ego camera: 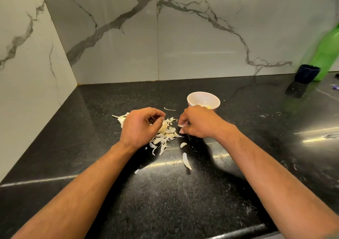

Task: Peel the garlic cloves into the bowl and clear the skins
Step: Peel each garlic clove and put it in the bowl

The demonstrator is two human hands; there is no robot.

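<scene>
Marble-veined wall panels meet in a corner behind a dark speckled desk (91, 128), and nearly everything that matters sits close to the small white bowl (203, 101) near the middle of it. At the bottom of the bowl a pale yellowish bit shows, likely peeled garlic, though the right hand (196, 121) just in front of the rim hides most of the inside. That hand has its fingers (181, 126) curled and pinching something small and whitish, a scrap of skin or a clove; which one cannot be told. Staying this near the bowl probably keeps the drop of a finished clove short. To the bowl's near left lies the heap of skins (166, 132), with the left hand (141, 124) over its left edge, fingertips drawn together against the thumb as if nipping a thin strip, though what they hold is too small to make out. A few stray skins (186, 160) lie nearer the person than the heap, and one sliver (169, 109) rests just left of the bowl. Judging by the pile, peeling seems far along and the clearing not yet begun. Far to the bowl's right stand a dark cup (307, 75) and a blurred green bottle (328, 55).
</scene>
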